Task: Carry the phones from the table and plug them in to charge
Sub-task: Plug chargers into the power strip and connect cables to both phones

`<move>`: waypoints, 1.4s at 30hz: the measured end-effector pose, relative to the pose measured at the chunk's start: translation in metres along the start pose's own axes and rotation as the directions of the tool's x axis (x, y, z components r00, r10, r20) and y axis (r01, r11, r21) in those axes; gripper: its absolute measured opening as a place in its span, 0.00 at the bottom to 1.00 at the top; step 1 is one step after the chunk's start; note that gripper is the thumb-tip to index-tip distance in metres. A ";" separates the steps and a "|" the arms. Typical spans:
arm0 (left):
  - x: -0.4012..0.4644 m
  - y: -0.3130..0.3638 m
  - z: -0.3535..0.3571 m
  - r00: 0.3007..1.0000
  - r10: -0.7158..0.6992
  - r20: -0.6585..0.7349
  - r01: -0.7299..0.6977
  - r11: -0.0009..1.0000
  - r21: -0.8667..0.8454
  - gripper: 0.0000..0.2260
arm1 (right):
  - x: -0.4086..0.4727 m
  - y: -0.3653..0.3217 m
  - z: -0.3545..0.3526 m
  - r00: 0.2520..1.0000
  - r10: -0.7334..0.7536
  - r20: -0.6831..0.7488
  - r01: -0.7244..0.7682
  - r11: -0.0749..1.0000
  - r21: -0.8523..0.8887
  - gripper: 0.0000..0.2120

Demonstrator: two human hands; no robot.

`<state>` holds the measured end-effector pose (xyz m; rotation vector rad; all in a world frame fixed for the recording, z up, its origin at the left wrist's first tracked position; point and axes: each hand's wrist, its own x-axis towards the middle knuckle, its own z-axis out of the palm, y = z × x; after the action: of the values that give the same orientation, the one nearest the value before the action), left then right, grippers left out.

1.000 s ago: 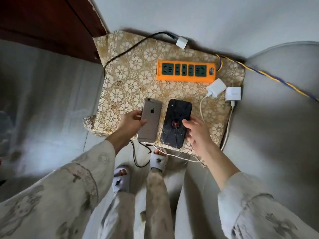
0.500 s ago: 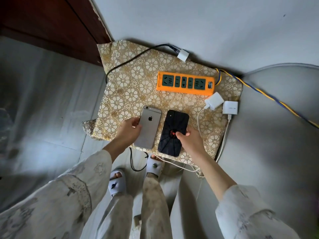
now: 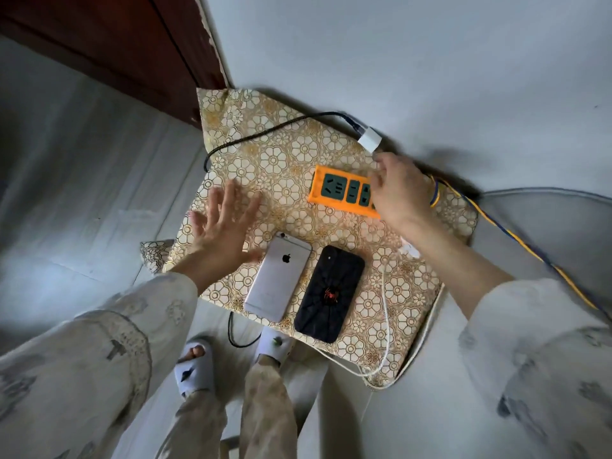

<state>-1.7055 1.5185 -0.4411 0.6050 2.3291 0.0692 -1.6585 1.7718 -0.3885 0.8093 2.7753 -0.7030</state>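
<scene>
A silver phone point(image 3: 278, 277) and a black phone point(image 3: 329, 293) with a red spider mark lie face down side by side on the gold flowered cloth point(image 3: 281, 160). My left hand point(image 3: 222, 226) hovers open with spread fingers just left of the silver phone. Over the right end of the orange power strip point(image 3: 341, 192), my right hand point(image 3: 399, 190) reaches with its fingertips just below the white charger plug point(image 3: 370, 140) on a black cable. Nothing shows in the right hand. Another white plug point(image 3: 409, 250) peeks out under my right forearm, its white cable point(image 3: 385, 313) running along the cloth.
The white wall point(image 3: 397, 61) stands behind the cloth, a dark wooden door point(image 3: 116, 44) at upper left. A yellow and blue cord point(image 3: 516, 246) leaves the strip to the right. A grey rounded surface point(image 3: 546, 220) is at right. My slippered feet point(image 3: 195, 369) stand on the floor below.
Both hands let go of the phones, which now lie on the cloth. My right hand moved up over the power strip toward the white plug; my left hand lifted away, open.
</scene>
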 end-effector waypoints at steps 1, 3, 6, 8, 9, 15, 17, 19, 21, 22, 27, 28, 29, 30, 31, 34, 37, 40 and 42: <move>0.001 0.000 0.003 1.000 -0.003 -0.008 0.003 1.000 0.009 0.48 | 0.012 -0.001 0.002 0.999 -0.028 -0.019 0.027 0.998 -0.062 0.16; 0.002 -0.001 0.006 1.000 -0.012 -0.017 0.012 1.000 0.007 0.49 | 0.032 -0.004 0.007 0.999 -0.047 -0.027 0.042 0.987 -0.156 0.18; 0.000 -0.001 0.007 1.000 -0.020 -0.024 0.020 1.000 -0.019 0.49 | 0.052 -0.006 0.016 1.000 0.005 -0.002 -0.005 0.975 -0.223 0.19; -0.001 -0.001 0.006 0.999 -0.027 -0.028 0.026 1.000 -0.017 0.49 | 0.057 -0.008 0.022 0.999 0.028 0.031 -0.020 0.976 -0.218 0.19; -0.001 0.000 0.006 0.999 -0.033 -0.020 0.033 0.999 -0.014 0.49 | 0.058 -0.008 0.024 0.999 0.033 0.042 -0.024 0.979 -0.203 0.18; -0.003 0.002 0.004 0.998 -0.060 0.011 0.060 0.998 -0.015 0.50 | 0.057 -0.007 0.024 1.000 -0.020 -0.003 0.019 0.976 -0.219 0.16; -0.003 0.003 0.004 0.998 -0.062 0.012 0.063 0.998 -0.021 0.51 | 0.055 -0.008 0.024 0.999 -0.042 0.004 0.041 0.964 -0.264 0.15; -0.002 0.003 0.004 0.998 -0.067 0.018 0.067 0.997 -0.023 0.51 | 0.053 -0.009 0.025 0.998 -0.061 0.015 0.062 0.945 -0.320 0.17; -0.002 0.002 0.003 0.997 -0.076 0.024 0.076 0.997 -0.017 0.52 | 0.054 -0.010 0.024 0.995 -0.078 0.058 0.094 0.924 -0.372 0.22; -0.002 0.002 0.003 0.997 -0.080 0.024 0.080 0.997 -0.012 0.52 | 0.054 -0.011 0.022 0.993 -0.075 0.096 0.105 0.924 -0.368 0.24; -0.003 0.002 0.002 0.997 -0.072 0.035 0.072 0.997 -0.024 0.52 | 0.048 -0.012 0.000 0.979 -0.112 0.169 0.133 0.984 -0.120 0.23; -0.003 0.002 0.002 0.997 -0.071 0.035 0.072 0.997 -0.027 0.52 | 0.043 -0.013 -0.005 0.982 -0.098 0.161 0.104 0.994 -0.027 0.23; -0.002 0.002 0.001 0.997 -0.070 0.033 0.071 0.997 -0.029 0.52 | 0.036 -0.013 -0.008 0.984 -0.084 0.157 0.078 0.996 0.048 0.23; -0.002 0.002 0.001 0.997 -0.069 0.032 0.070 0.997 -0.030 0.52 | 0.029 -0.013 -0.009 0.985 -0.074 0.157 0.060 0.994 0.091 0.22; -0.002 0.002 0.002 0.997 -0.067 0.030 0.068 0.997 -0.034 0.52 | 0.023 -0.012 -0.009 0.985 -0.065 0.159 0.047 0.992 0.115 0.20; -0.002 0.002 0.003 0.998 -0.067 0.022 0.068 0.997 -0.038 0.52 | 0.010 -0.003 -0.007 0.979 -0.040 0.201 -0.008 0.973 0.232 0.15; -0.002 0.001 0.003 0.998 -0.067 0.021 0.068 0.996 -0.051 0.52 | 0.008 0.005 -0.005 0.974 -0.002 0.225 -0.070 0.948 0.310 0.20; -0.001 0.001 0.003 0.998 -0.066 0.020 0.067 0.996 -0.062 0.53 | 0.008 0.012 -0.001 0.969 -0.019 0.248 -0.074 0.930 0.359 0.24; -0.001 0.000 0.003 0.998 -0.067 0.017 0.067 0.996 -0.064 0.52 | 0.008 0.017 0.001 0.968 -0.036 0.247 -0.065 0.919 0.389 0.24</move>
<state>-1.7027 1.5180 -0.4427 0.4936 2.3214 0.1074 -1.6562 1.7877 -0.3989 0.7416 2.4302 -1.2940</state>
